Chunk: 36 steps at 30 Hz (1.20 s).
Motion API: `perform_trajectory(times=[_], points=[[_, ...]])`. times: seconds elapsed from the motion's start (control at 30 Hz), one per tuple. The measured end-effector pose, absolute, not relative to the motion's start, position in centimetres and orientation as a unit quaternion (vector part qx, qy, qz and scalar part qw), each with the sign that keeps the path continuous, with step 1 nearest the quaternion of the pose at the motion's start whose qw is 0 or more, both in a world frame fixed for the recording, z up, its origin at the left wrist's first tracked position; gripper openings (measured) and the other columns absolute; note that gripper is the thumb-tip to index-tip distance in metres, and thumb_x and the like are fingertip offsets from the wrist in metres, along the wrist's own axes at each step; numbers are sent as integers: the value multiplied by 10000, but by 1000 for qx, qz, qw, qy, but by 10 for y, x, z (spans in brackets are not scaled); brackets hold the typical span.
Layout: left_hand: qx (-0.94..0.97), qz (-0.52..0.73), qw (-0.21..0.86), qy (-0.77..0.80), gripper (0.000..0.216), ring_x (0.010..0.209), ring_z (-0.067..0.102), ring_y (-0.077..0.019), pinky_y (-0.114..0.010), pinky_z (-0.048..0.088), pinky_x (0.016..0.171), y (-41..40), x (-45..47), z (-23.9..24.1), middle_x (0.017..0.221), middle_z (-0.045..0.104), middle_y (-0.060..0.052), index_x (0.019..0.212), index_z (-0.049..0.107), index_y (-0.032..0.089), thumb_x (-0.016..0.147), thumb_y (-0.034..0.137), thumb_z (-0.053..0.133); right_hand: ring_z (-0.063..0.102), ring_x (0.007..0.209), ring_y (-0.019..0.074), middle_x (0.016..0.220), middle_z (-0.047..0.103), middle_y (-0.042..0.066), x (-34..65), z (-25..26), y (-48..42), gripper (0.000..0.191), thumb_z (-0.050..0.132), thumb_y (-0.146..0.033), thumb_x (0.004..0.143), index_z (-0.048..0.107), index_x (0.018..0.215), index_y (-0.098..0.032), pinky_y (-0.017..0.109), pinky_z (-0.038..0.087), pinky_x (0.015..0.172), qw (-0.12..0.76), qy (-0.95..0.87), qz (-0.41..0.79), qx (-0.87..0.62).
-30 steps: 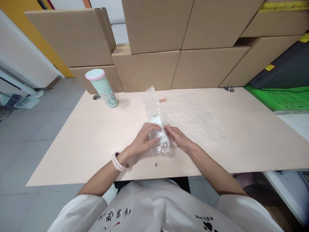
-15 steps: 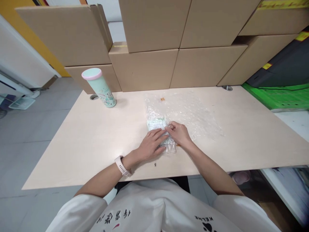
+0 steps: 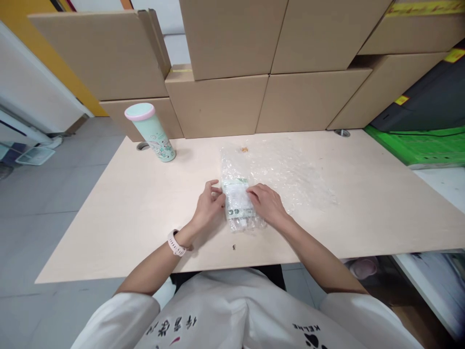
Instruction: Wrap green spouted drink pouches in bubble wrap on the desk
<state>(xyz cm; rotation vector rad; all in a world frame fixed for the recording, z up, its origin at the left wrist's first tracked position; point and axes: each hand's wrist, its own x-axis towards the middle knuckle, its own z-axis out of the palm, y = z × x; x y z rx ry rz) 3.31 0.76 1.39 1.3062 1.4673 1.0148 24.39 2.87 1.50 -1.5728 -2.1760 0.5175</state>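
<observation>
Bubble-wrapped packet [image 3: 238, 199] is laid flat on the pale table [image 3: 127, 218], long axis running front to back. Its left edge is met by the left hand [image 3: 209, 207], fingers curled; its right by the right hand [image 3: 268, 203], fingertips bunched. Whether either is clamped cannot be told.

Left hand [image 3: 211, 203] is sitting at the left edge of a bubble-wrapped packet [image 3: 238, 196], right hand [image 3: 269, 203] is touching its right edge, and some mint tumbler [image 3: 154, 134] is standing far left on the counter [image 3: 123, 218].
</observation>
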Motion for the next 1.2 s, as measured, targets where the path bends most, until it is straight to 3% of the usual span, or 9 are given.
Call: perform_trajectory(times=[0.13,0.27,0.4,0.57,0.73,0.83,0.97,1.2], points=[[446,477,551,520,506,823,608,-119,-253,496,705,3,41,15,1002,571,0,1282,488,267,815,181,663,658,1050,245,1118,735,73,246,16,29,277,487,-194,957,729,1090,-217,379,491,888,216,-772,233,-550],[480,533,544,436,556,836,601,-98,-293,524,790,-6,46,18,1221,545,-33,1359,439,323,866,283,691,670,1091,243,1192,731,73,247,17,31,350,494,-222,952,696,1238,-237,392,516,932,258,-773,329,-478],[546,531,518,390,547,974,609,-150,-341,526,897,-10,46,22,1345,532,-85,1373,463,299,891,375,711,670,1128,254,1234,720,54,245,22,31,393,495,-312,985,631,1353,-297,407,527,950,269,-760,423,-413],[671,473,433,373,520,1083,591,-201,-409,516,973,-13,46,21,1517,404,-139,1386,510,278,915,411,687,655,1190,257,1338,670,74,244,21,29,498,583,-397,955,533,1436,-280,396,549,955,303,-671,565,-372],[809,394,260,350,631,1396,413,-338,-497,448,1055,-17,49,13,1560,355,-164,1490,407,293,931,457,650,688,1110,256,1278,695,89,242,16,28,660,756,-289,794,529,1412,-240,382,578,900,290,-574,687,-338],[860,334,163,350,785,1325,459,-356,-519,414,1041,-17,50,5,1586,356,-189,1588,245,287,937,527,612,712,1026,265,1144,745,83,242,10,30,517,747,-246,760,641,1262,-182,396,572,892,285,-590,667,-354],[884,278,105,360,848,1248,487,-352,-484,406,990,-14,51,-5,1602,366,-184,1626,147,276,948,600,539,712,1000,298,1011,778,61,244,6,33,323,690,-213,738,735,1053,-163,379,558,845,279,-681,543,-405],[886,256,100,374,828,1228,485,-338,-453,392,946,-10,55,-13,1581,417,-163,1610,227,271,933,662,500,702,776,256,837,772,52,254,25,32,187,626,-235,786,753,916,-190,281,448,616,162,-778,327,-512]])
